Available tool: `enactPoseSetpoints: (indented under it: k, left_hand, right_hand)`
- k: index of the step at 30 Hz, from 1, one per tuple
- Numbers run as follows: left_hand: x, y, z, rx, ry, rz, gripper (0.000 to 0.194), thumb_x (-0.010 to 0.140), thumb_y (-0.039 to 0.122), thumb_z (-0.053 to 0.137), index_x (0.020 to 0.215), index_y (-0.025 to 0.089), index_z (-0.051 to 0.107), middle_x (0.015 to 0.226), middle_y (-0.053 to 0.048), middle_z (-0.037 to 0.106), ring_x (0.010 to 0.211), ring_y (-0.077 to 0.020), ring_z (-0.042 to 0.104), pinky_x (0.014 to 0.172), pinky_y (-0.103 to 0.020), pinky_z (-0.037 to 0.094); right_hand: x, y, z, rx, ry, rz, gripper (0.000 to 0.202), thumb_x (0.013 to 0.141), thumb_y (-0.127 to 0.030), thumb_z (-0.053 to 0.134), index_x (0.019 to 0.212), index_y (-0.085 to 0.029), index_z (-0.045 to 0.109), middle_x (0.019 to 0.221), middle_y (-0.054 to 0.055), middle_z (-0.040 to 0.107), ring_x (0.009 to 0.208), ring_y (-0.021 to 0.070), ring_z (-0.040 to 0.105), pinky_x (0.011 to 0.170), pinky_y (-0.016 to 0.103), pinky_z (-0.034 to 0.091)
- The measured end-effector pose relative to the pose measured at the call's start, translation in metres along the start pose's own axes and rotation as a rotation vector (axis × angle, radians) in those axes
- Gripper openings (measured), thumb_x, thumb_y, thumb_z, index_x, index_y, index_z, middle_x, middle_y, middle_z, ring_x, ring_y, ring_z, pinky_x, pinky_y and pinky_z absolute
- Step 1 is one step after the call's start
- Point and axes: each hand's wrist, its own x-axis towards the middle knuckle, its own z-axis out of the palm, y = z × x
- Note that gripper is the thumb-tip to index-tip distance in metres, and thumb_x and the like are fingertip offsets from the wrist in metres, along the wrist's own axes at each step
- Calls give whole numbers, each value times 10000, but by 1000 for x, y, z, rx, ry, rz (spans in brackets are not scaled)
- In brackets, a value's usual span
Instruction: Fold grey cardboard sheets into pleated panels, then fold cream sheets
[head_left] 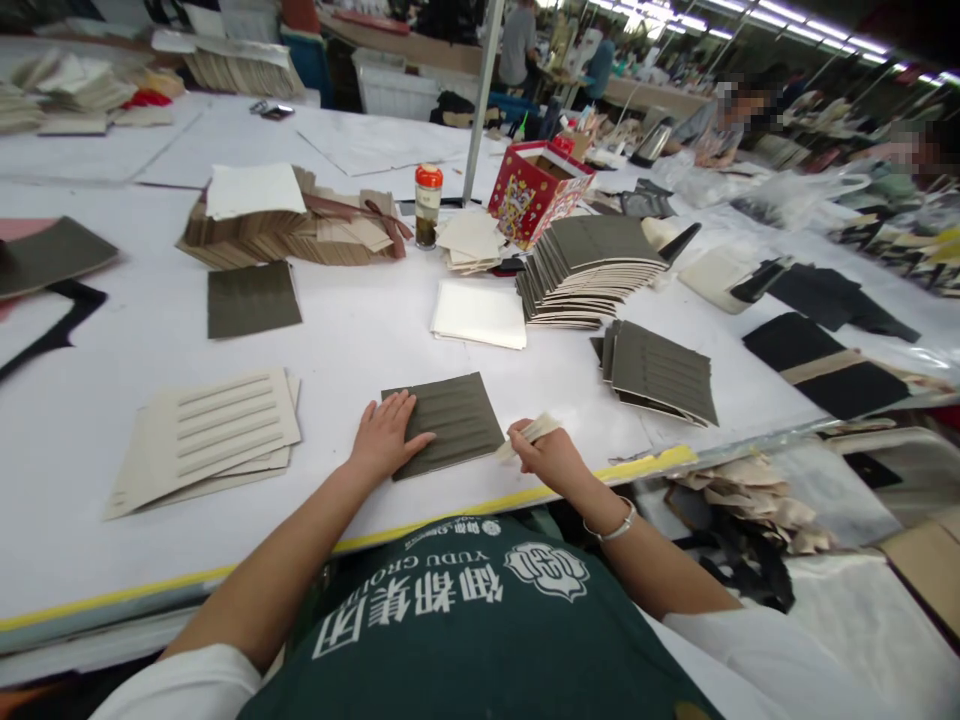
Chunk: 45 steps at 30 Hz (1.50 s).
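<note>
In front of me a dark olive panel with raised ribs (454, 420) lies flat on the white table. My left hand (385, 437) rests on its left part, fingers stretched out and thumb apart, pressing it from above. At the panel's right edge, my right hand (551, 455) is closed around a pale, flat strip (541, 428); its lower end reaches the panel's corner, and its exact kind is unclear. Left of the left hand lie a few cream ribbed sheets (232, 425), overlapping. Several dark ribbed panels (660, 372) are piled to the right.
Further back stand a fanned stack of dark panels (592, 260), white sheets (480, 313), a single dark panel (253, 299), a brown stack (247, 228), a red-lidded jar (427, 208) and a red box (536, 195). A metal pole (481, 100) rises behind. Yellow tape (645, 465) edges the table.
</note>
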Motion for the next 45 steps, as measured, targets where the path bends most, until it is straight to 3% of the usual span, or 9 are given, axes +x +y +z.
enactPoseSetpoints:
  k: [6, 10, 14, 22, 31, 36, 40, 42, 45]
  left_hand:
    - [-11, -19, 2, 40, 50, 18, 495, 882, 386, 293, 1333, 194, 361, 1421, -50, 315, 1310, -215, 262, 1067, -477, 144]
    - [-14, -14, 11, 33, 91, -31, 473, 891, 330, 255, 1334, 207, 365, 1417, -35, 327, 1303, -226, 272, 1061, -490, 145]
    - [-14, -15, 14, 11, 102, -35, 480, 888, 343, 261, 1344, 220, 349, 1416, -27, 330, 1307, -236, 262, 1062, -496, 138]
    - [-14, -12, 13, -33, 105, -32, 486, 881, 320, 267, 1342, 196, 356, 1419, -33, 323, 1303, -241, 264, 1063, -504, 119]
    - [-17, -14, -1, 27, 38, -42, 480, 882, 325, 268, 1333, 199, 371, 1414, -53, 331, 1302, -257, 265, 1055, -526, 105]
    - [2, 64, -7, -18, 98, 52, 518, 889, 425, 246, 1337, 193, 362, 1404, -74, 350, 1283, -260, 291, 1063, -507, 109]
    - [29, 124, 11, -60, -48, 278, 545, 862, 478, 306, 1314, 187, 394, 1404, -63, 352, 1294, -259, 271, 1068, -510, 119]
    - [29, 119, 16, -65, -83, 319, 510, 862, 411, 327, 1309, 177, 398, 1404, -66, 351, 1300, -255, 263, 1069, -511, 123]
    - [6, 76, 6, -113, -165, 462, 495, 810, 261, 393, 1297, 172, 411, 1395, -58, 366, 1297, -225, 282, 1084, -465, 136]
  right_hand:
    - [44, -56, 24, 300, -28, -87, 339, 799, -408, 458, 1004, -181, 603, 627, -2, 631, 545, 131, 620, 519, 215, 485]
    - [85, -108, 63, -119, 31, -273, 252, 833, -285, 411, 826, -163, 631, 639, 28, 647, 614, 137, 622, 611, 219, 461]
    - [98, -125, 80, -487, 73, -299, 302, 851, -260, 371, 764, -119, 624, 641, 96, 649, 669, 180, 614, 613, 240, 419]
    - [9, -87, 76, -543, 16, -374, 296, 855, -280, 338, 821, -161, 607, 711, 70, 657, 652, 166, 594, 586, 227, 370]
    - [-30, -31, 49, 145, -127, -153, 313, 844, -424, 391, 883, -187, 591, 665, -4, 614, 518, 105, 580, 553, 212, 459]
    - [-27, 31, 8, 311, 162, 79, 511, 797, -517, 450, 1140, -149, 544, 640, 12, 614, 527, 130, 599, 539, 252, 509]
    - [-18, 52, 0, 150, 269, -100, 409, 790, -477, 483, 998, -157, 630, 892, 88, 670, 684, 170, 641, 661, 303, 535]
    - [-18, 53, -2, 24, 251, -267, 339, 794, -432, 492, 938, -170, 652, 955, 94, 667, 822, 205, 635, 780, 335, 508]
    - [-21, 50, -14, -43, 124, -289, 311, 811, -405, 475, 938, -177, 643, 862, 72, 680, 792, 205, 637, 762, 324, 501]
